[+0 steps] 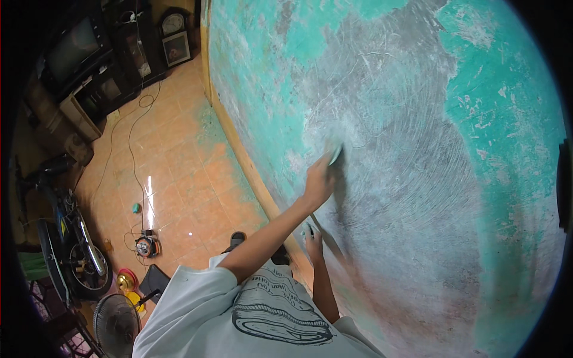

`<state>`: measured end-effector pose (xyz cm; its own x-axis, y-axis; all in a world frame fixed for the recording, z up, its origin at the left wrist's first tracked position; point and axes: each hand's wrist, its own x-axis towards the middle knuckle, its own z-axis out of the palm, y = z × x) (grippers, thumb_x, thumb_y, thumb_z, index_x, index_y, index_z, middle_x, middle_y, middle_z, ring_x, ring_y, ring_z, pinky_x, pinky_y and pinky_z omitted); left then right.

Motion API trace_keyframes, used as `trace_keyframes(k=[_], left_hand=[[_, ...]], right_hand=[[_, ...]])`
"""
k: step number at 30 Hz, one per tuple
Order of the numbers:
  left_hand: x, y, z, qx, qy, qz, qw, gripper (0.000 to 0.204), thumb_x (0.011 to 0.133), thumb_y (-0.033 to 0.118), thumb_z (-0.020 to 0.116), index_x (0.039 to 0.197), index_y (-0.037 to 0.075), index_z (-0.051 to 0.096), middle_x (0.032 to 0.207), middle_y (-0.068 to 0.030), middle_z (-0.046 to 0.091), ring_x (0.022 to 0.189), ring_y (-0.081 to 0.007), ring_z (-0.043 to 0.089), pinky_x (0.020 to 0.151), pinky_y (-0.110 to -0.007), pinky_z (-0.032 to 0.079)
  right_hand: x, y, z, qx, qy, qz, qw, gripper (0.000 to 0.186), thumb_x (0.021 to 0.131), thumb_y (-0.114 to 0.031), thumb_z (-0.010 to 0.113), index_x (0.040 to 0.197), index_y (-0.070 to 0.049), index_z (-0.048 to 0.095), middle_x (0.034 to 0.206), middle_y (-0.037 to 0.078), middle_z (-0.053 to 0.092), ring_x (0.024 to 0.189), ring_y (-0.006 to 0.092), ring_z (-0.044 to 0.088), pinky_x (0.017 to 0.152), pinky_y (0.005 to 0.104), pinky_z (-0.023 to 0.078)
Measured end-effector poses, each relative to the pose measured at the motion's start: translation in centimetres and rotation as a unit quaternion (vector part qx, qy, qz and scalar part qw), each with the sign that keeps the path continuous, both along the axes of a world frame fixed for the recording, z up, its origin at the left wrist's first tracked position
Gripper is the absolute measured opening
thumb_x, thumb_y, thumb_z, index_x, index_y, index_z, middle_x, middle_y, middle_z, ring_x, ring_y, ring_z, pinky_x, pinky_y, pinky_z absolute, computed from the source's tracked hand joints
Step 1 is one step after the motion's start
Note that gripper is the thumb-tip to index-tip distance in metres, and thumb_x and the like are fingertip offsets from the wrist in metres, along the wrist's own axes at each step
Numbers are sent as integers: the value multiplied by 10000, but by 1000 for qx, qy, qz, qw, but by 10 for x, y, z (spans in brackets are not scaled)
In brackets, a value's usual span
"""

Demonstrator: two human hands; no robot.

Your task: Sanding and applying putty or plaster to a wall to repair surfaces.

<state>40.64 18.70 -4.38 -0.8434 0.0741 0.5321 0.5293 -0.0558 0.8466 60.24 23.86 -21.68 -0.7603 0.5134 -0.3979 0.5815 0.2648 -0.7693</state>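
Observation:
My left hand (319, 179) reaches up and presses a small flat pale tool (335, 155) against a large wall (418, 179). The wall's turquoise paint is scraped away to bare grey in a wide patch with curved scratch marks. My right hand (312, 237) is lower down, close to or touching the wall near its base. Its fingers are partly hidden, so I cannot tell whether it holds anything. My white printed shirt (268, 310) fills the lower middle of the view.
An orange tiled floor (179, 173) lies to the left, dusted with green near the wooden skirting (245, 161). On it are a cable reel (145, 245) with a long cord, a standing fan (116, 325), a bike wheel (77, 262), a dark cabinet with a screen (77, 48) and a clock (173, 24).

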Motion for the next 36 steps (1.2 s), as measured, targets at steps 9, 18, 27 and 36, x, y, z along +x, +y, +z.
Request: trace_keyframes(k=[9, 18, 27, 36], left_hand=[[-27, -6, 75, 44, 52, -25, 997, 602, 747, -116, 521, 1330, 29, 546, 988, -276, 630, 879, -469, 616, 772, -472, 499], [10, -7, -32, -32, -30, -5, 999, 630, 758, -116, 501, 1370, 33, 524, 988, -295, 626, 882, -474, 620, 781, -462, 508], [-37, -12, 82, -6, 62, -39, 997, 645, 740, -116, 501, 1367, 32, 517, 989, -291, 628, 869, -470, 621, 755, -477, 507], [-8, -2, 36, 47, 13, -24, 999, 569, 762, -68, 549, 1322, 32, 558, 1005, -277, 639, 903, -470, 626, 786, -464, 516]], right_hand=[[-9, 1, 16, -45, 50, -56, 996, 418, 1025, -347, 512, 862, 26, 606, 685, 53, 542, 646, 148, 505, 613, 348, 425], [-19, -3, 18, -20, 24, -14, 999, 454, 1024, -371, 493, 935, 61, 601, 714, 101, 562, 659, 194, 528, 636, 380, 437], [-15, 8, 14, 40, 33, 17, 998, 461, 1018, -367, 496, 913, 67, 610, 730, 130, 581, 692, 230, 551, 684, 402, 445], [-9, 3, 9, 11, 19, 23, 999, 440, 1022, -357, 488, 914, 54, 604, 716, 114, 575, 651, 201, 546, 646, 387, 448]])
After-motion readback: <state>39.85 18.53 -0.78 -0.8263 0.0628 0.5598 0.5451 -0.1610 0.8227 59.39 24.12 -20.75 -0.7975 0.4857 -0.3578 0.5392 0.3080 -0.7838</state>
